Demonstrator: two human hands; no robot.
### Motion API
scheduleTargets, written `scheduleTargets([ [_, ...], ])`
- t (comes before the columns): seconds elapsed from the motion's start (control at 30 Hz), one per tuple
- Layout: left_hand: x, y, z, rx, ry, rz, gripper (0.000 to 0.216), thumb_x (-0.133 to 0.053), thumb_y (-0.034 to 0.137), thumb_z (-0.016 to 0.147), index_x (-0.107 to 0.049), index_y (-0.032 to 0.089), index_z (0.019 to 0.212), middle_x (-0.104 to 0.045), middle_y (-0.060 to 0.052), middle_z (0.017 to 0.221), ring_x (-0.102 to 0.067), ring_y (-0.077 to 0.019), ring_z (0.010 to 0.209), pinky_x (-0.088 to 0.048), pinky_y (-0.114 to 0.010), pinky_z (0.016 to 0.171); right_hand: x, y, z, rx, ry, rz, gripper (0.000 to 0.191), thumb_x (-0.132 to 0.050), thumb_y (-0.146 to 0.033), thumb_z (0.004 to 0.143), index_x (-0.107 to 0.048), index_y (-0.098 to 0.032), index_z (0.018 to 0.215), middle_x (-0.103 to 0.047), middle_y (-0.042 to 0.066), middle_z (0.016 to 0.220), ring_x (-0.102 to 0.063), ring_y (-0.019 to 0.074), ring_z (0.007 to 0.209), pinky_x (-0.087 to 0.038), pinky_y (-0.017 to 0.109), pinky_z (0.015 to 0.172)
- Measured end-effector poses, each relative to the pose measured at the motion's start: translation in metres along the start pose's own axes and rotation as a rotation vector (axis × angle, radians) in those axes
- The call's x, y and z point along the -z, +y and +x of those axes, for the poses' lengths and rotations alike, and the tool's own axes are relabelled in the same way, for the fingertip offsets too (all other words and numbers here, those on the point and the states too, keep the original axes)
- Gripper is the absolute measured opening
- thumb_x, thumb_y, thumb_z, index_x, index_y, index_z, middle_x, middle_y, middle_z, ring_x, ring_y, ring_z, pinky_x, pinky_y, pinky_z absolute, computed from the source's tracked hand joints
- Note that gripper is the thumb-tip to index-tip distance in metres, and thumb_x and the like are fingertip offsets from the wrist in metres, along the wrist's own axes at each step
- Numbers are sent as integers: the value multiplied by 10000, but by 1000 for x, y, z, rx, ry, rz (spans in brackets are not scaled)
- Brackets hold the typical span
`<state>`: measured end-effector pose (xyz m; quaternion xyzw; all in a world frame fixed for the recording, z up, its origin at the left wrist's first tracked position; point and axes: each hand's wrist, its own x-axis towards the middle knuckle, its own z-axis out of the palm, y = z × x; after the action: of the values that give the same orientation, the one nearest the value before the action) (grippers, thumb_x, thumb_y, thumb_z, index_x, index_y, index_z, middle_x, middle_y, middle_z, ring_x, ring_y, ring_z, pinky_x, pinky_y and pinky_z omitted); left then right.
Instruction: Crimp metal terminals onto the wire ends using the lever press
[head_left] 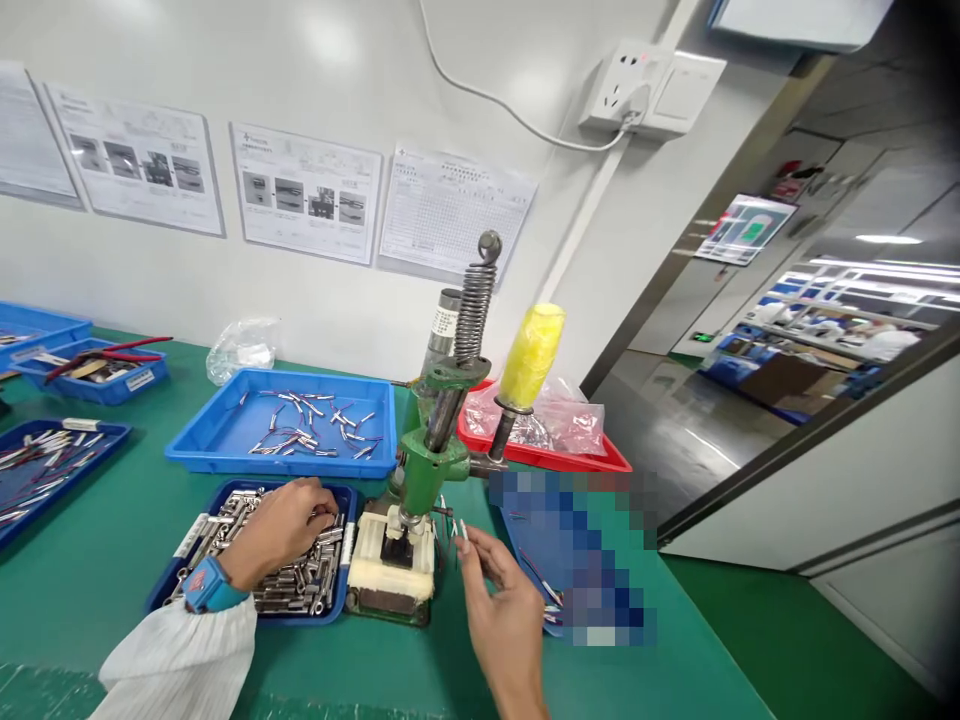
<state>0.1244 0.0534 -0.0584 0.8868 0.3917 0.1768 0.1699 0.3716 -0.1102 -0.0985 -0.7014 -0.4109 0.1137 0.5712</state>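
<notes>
My left hand [283, 532], with a blue watch [208, 586] on the wrist, reaches into a dark blue tray [159, 592] of small metal cylinders [289, 592]. Its fingers are curled down among them, and whatever they grip is hidden. Between the thumb and fingertips of my right hand [504, 600] is a small white connector with thin wires [463, 530], held upright. Right of the metal parts stands a green hand press [429, 478] with a yellow-wrapped handle [531, 355]. Its cream-coloured base [391, 575] lies between my two hands.
Behind the metal parts, a blue tray [281, 464] holds several short wired pieces. A red tray [619, 462] with plastic bags sits behind the press. At right is a partly blurred blue tray [525, 520]. More trays, one with red-handled pliers [112, 352], stand at left.
</notes>
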Motion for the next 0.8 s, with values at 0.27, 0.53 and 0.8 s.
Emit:
scheduleTargets([
  [0.27,-8,34,2,-40,219,-489,254,-552,406,962,-709,208,993,-787,-51,968,-729,-218,888,-557,-317,814,-48,-43,-34,5,-22,177,312,-626,-482,919,-735,-191,887,-762,74,782,-734,211,715,-571,256,669],
  [0.53,-31,50,0,56,262,-895,292,-673,427,882,-732,171,1011,-794,-72,959,-741,-221,898,-601,-327,819,-60,-32,-27,-253,-196,232,448,-598,-611,843,-563,-208,649,-607,13,533,-558,149,438,-408,224,430],
  [0.8,-36,73,4,27,224,-891,370,-653,409,891,-641,175,1179,-760,-100,1075,-721,-220,968,-585,-353,880,-63,-27,-26,-151,-140,85,463,-543,-584,901,-526,-218,619,-538,-13,498,-485,129,453,-343,222,451],
])
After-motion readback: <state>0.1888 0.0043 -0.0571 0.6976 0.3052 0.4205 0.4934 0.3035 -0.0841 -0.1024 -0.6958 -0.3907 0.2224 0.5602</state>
